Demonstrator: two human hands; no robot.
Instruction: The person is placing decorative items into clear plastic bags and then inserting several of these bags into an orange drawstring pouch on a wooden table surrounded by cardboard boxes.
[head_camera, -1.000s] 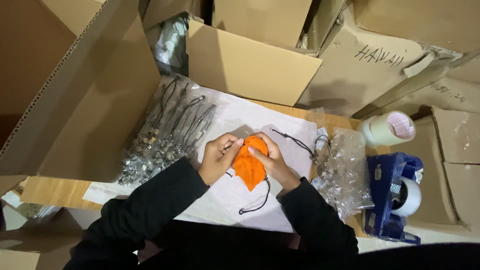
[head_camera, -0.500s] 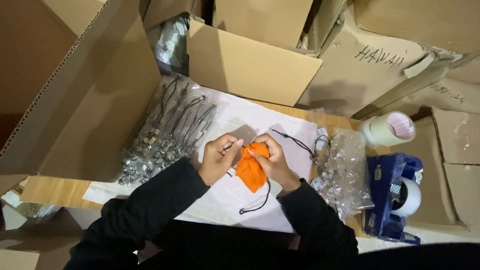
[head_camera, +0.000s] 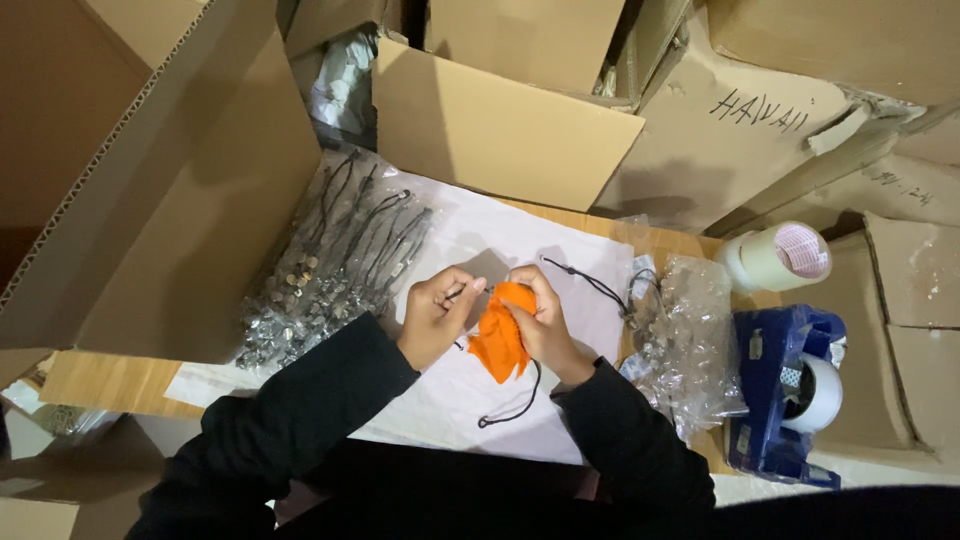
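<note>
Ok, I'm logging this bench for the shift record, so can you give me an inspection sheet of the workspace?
Surface: wooden table with a white sheet spread over the middle.
Job's things: orange pouch held over the sheet; a black cord hangs from it.
Clutter: heap of bagged cords on the person's left, clear bags on the right, tape roll, blue tape dispenser.
Grippers: left hand pinches something thin at the pouch's top; right hand grips the pouch.
Cables: nothing seen; only a loose black cord on the sheet.
Surroundings: cardboard boxes on all sides.
</note>
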